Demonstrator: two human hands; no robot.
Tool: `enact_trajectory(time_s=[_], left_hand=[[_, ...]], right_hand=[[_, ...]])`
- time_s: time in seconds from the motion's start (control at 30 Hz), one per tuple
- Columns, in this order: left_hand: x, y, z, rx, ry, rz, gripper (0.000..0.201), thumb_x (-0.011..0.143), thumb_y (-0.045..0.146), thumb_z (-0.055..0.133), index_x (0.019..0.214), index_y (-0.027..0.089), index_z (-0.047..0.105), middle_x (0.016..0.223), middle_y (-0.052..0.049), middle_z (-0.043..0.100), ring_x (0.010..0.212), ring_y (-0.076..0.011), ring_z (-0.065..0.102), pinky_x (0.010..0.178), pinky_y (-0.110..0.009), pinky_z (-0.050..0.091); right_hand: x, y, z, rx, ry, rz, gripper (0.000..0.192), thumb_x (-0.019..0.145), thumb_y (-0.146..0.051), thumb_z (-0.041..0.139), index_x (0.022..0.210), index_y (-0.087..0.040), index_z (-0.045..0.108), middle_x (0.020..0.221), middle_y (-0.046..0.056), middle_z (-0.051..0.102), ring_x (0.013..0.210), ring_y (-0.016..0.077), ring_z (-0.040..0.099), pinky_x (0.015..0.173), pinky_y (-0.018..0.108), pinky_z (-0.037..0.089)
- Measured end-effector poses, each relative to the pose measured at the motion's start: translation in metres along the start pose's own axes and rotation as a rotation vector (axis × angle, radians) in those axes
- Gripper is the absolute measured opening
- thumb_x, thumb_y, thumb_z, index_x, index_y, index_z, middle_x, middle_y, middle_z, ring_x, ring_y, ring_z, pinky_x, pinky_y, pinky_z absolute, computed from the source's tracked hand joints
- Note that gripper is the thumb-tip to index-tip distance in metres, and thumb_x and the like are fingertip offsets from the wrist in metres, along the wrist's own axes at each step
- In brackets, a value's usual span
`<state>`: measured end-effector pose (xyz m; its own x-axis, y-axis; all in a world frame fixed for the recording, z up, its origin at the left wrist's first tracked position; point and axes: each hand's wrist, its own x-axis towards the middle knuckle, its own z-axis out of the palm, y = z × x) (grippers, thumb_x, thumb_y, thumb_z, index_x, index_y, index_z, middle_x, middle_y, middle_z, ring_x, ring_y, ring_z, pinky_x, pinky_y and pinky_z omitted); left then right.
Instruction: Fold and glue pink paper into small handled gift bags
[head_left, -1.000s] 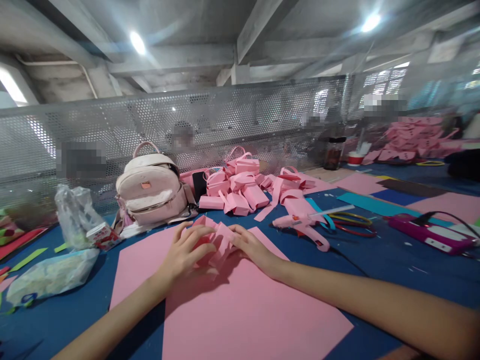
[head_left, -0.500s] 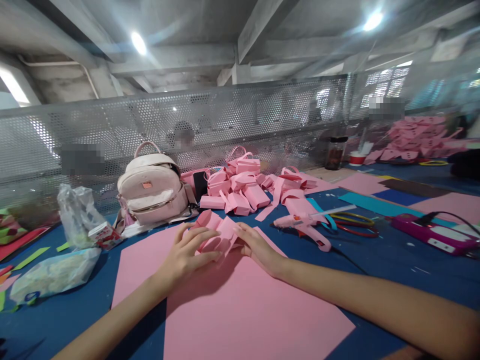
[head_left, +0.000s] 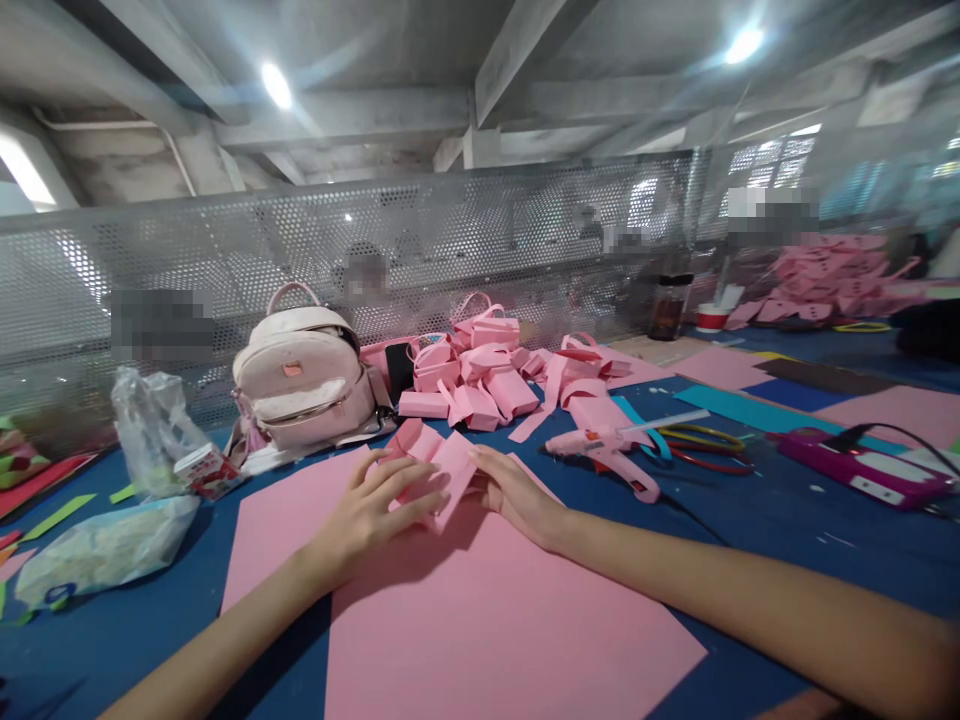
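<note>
Folded pink paper piece point(head_left: 431, 468) sits between my two hands, resting on the far part of the large pink sheet point(head_left: 465, 620) that lies flat on the bench point(head_left: 787, 540). Only the head view shows this moment. My left hand point(head_left: 367, 510) curls over the near left side of the piece, fingers closed on its folded edge and thumb tucked under a flap, so that grip is shut on the paper. My right hand point(head_left: 517, 492) presses against the right side, fingers laid along a crease and closed lightly on the same piece.

The piece shows several folds and a curved flap standing up at its far end, yet it looks looser and less boxy than the finished ones, so I judge the shaping partly done, with closing and fixing left.

Beyond my grips, well apart, lies a heap of finished pink folded pieces point(head_left: 480, 385). Further right from my right hand lies a pink glue gun point(head_left: 611, 448), untouched, and past it a few coloured loops point(head_left: 701, 445). Away from my left hand stands a pale backpack point(head_left: 300, 385), and further left a clear plastic bag point(head_left: 154, 430).
</note>
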<state>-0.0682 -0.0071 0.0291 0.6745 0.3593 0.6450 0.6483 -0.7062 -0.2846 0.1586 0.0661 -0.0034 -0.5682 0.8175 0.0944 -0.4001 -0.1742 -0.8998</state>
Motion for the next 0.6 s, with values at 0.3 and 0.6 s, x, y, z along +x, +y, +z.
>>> enact_trajectory(time_s=[0.3,0.6], left_hand=[[0.000,0.002,-0.001,0.053,0.014,0.046,0.029,0.102,0.017,0.055,0.128,0.025,0.065,0.131,-0.008,0.068,0.123,-0.0182,0.055,0.117,-0.039,0.022],[0.001,0.005,-0.004,0.056,0.025,0.080,0.030,0.102,0.014,0.052,0.127,0.024,0.065,0.121,-0.004,0.074,0.114,-0.0147,0.062,0.121,-0.037,0.018]], right_hand=[[-0.001,-0.003,0.005,-0.009,-0.037,0.004,0.037,0.083,-0.052,0.074,0.097,-0.020,0.065,0.101,0.008,0.076,0.105,0.0274,0.070,0.092,0.045,0.056],[-0.004,-0.006,0.011,-0.046,-0.032,0.013,0.043,0.080,-0.059,0.074,0.097,-0.020,0.066,0.097,0.007,0.076,0.102,0.0277,0.071,0.090,0.043,0.055]])
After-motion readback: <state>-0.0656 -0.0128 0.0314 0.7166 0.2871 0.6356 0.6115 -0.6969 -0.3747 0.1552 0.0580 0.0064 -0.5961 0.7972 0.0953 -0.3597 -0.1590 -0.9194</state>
